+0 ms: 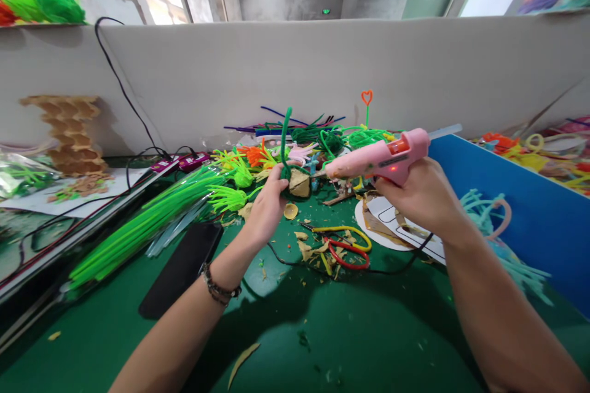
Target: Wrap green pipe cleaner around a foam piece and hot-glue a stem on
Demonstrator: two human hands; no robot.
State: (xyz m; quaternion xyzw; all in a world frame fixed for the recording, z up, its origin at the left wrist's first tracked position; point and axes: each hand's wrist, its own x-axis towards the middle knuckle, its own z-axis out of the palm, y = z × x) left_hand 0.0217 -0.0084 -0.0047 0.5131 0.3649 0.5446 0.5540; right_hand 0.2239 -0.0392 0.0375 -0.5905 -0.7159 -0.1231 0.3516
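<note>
In my right hand [421, 193] is a pink hot glue gun [364, 159], its small light lit orange. Its nozzle points left, close to a tan block [299, 184] with a rough, cut surface; whether the tip touches it I cannot tell. My left hand [267, 202] is closed around a dark green pipe cleaner piece [286, 141], which rises in a loop above the fingers and lies against the block. Below the hands are scissors [350, 252] with one red and one yellow handle, among tan scraps [306, 250].
Bundled green pipe cleaners [147, 221] and a black phone-like slab [182, 270] lie at left. Colourful pipe cleaner pieces [239, 169] fill the back. A blue board [507, 196] stands at right. The glue gun's black cord [391, 271] crosses the green table [359, 331].
</note>
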